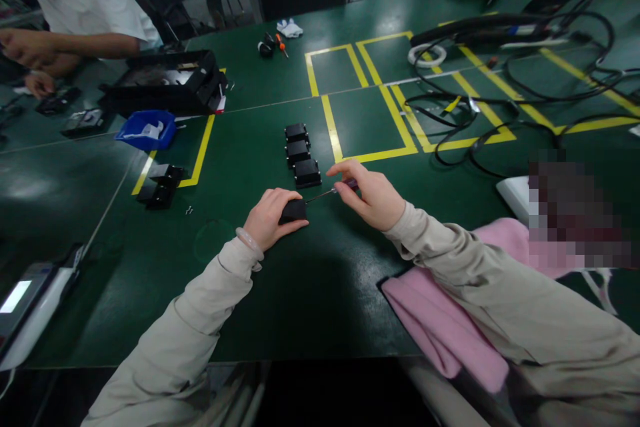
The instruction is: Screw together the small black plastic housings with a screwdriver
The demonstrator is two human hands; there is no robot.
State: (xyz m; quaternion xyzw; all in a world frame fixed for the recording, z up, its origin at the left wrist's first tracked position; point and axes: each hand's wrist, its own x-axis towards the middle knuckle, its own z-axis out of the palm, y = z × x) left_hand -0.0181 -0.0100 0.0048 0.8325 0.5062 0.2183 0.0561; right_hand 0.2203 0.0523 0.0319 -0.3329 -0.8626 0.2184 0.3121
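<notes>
My left hand (273, 217) is closed around a small black box (293, 211), pressing it on the green table. In my right hand (367, 197) is a screwdriver (351, 184), gripped by its dark reddish handle. The thin metal shaft points left, and its tip meets the right side of the box. Just beyond my hands stand three similar black boxes (307, 172) in a row, with small shiny screws at their edges. More black parts (163, 187) lie to the left, with several tiny loose screws (189, 210) beside them.
A blue tray (165, 130) and a large black case (205, 83) stand at the left, near a co-worker's arm (100, 45). Black cables (450, 113) sprawl at the right. Pink cloth (440, 320) lies under my right forearm. A white device (45, 313) sits at the left edge.
</notes>
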